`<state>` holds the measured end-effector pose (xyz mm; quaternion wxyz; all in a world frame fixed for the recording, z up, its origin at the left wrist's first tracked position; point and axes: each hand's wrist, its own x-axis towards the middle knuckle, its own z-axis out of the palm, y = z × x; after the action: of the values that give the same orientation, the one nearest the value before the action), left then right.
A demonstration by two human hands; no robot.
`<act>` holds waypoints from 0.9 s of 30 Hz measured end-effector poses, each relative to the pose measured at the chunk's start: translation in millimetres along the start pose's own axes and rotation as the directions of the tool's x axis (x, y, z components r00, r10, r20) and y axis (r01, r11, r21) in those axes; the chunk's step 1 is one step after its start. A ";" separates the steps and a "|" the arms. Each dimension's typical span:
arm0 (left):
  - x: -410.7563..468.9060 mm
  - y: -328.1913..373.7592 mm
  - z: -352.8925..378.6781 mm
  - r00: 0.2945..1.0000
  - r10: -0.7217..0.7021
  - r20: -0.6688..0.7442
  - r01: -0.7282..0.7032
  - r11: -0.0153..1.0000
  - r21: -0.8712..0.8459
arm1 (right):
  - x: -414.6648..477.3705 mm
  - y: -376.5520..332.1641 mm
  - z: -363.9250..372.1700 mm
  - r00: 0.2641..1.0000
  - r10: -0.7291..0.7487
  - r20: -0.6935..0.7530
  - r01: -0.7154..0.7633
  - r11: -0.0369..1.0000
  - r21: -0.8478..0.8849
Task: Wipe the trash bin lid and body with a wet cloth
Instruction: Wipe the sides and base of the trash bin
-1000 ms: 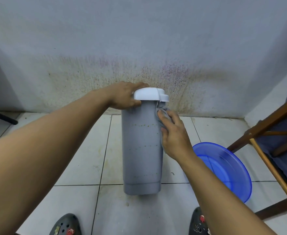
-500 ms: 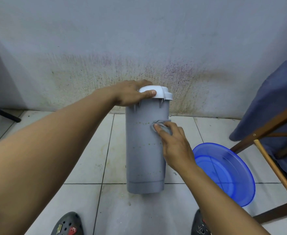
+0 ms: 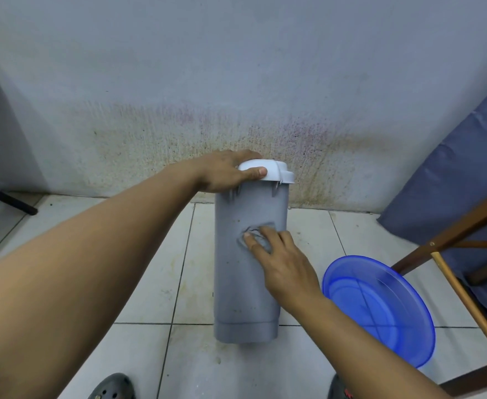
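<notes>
One trash bin (image 3: pixel 245 286): tall and grey, it stands on its base on the tiled floor (image 3: pixel 150 283), close in front of the stained wall (image 3: pixel 236 82).
Left hand (image 3: pixel 228 172): at the bin's top left, its fingers are curled over the far edge of the lid and the thumb is pressed along the near rim, so it is clamped on the lid. This probably braces the bin so a sideways wipe cannot slide or tip it.
Lid (image 3: pixel 278 172): white and seated on the bin's top, with its right half bare. I cannot tell whether it is already wiped.
Cloth (image 3: pixel 262 227): grey and bunched, it is pressed on the bin's front face, in the upper half below the lid.
Right hand (image 3: pixel 285 263): on the bin's front right, its fingers lie bent over the cloth and the thumb gathers it from the left. The grip keeps the cloth against the body while it rubs.
Bin body below the cloth: small dark specks show, so this stretch likely has yet to be wiped.
Basin (image 3: pixel 380 312): blue, it sits on the floor just right of the bin's base. It is likely kept there so the wiping hand can rewet the cloth. Whether it holds water is unclear.
Chair (image 3: pixel 449 246): a wooden frame with blue-grey fabric, farther right of the bin and apart from it.
</notes>
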<state>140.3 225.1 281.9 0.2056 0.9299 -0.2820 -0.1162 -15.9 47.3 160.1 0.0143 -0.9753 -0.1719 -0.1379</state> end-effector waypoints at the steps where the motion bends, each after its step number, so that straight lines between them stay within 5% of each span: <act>1: 0.6 1.1 -0.6 1.000 0.004 0.006 -0.004 1.000 -0.004 | 3.7 0.0 -2.3 0.999 0.024 -0.024 -0.024 1.000 0.004; 5: -0.1 4.8 -1.4 1.000 0.013 0.022 -0.013 1.000 -0.009 | 38.4 -3.2 -19.5 0.984 0.108 -0.143 -0.104 0.994 0.034; 10: -1.5 1.2 -0.9 1.000 0.008 0.020 -0.008 0.999 -0.033 | 62.6 -11.4 -22.1 0.983 0.135 -0.123 -0.128 0.990 0.067; 15: 2.1 -3.8 -2.2 1.000 -0.008 0.015 0.009 0.999 -0.049 | 24.1 -14.5 1.0 0.996 -0.093 -0.016 0.092 0.994 -0.052; 19: 3.8 -0.8 -3.2 1.000 -0.021 0.020 0.022 0.998 -0.054 | 19.5 -11.3 1.5 0.973 -0.215 -0.085 0.204 0.972 -0.114; 27: 4.3 -0.1 -0.8 0.999 -0.049 0.008 0.049 0.989 -0.139 | 87.0 -29.9 -18.6 0.983 -0.151 -0.104 0.143 0.986 -0.081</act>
<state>144.1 223.0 282.2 0.2662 0.9197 -0.2508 -0.1426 47.6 102.9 201.2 -0.0224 -0.9507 -0.2372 -0.1983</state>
